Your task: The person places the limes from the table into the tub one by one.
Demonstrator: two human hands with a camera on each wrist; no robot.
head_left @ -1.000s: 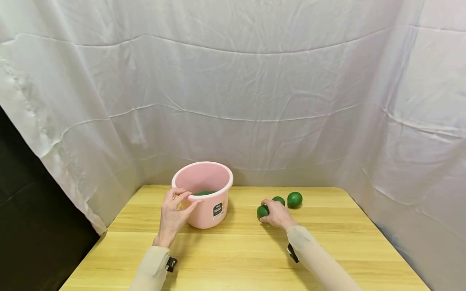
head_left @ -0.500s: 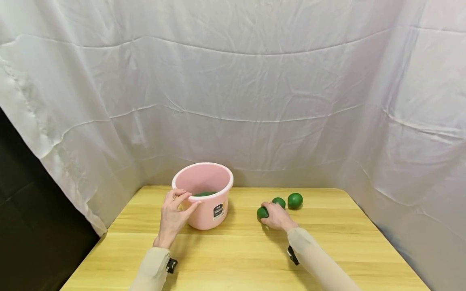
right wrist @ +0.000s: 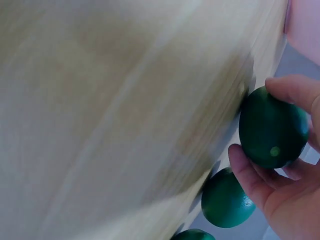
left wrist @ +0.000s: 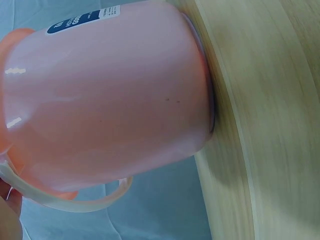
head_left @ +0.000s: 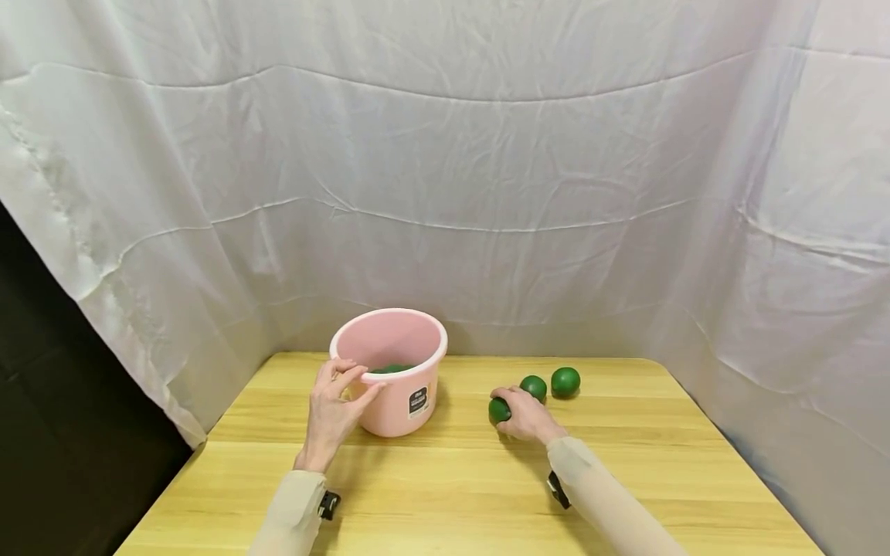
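My left hand (head_left: 332, 409) holds the near-left rim of a pink bucket (head_left: 389, 405); fingertips lie on the rim and the thumb is against the outside. In the left wrist view, the fingers (left wrist: 10, 220) are at the bucket's pale handle (left wrist: 80, 204), mostly cut off by the edge. Green things (head_left: 392, 369) lie inside the bucket, only partly visible. To its right, my right hand (head_left: 528, 417) grips a dark green lime (right wrist: 272, 130) between thumb and fingers, low at the table. Just behind that hand is a second lime (head_left: 533, 387), with a third lime (head_left: 565, 381) beside it.
The light wooden table (head_left: 445, 494) bears everything. A pale grey curtain (head_left: 487, 193) hangs behind and along the sides. At the far left hangs something black (head_left: 56, 401). A dark label (head_left: 419, 401) faces me on the bucket's side.
My right hand has shifted slightly left with the lime in its grip, and more of the lime behind it shows. The left hand and bucket have stayed nearly still.
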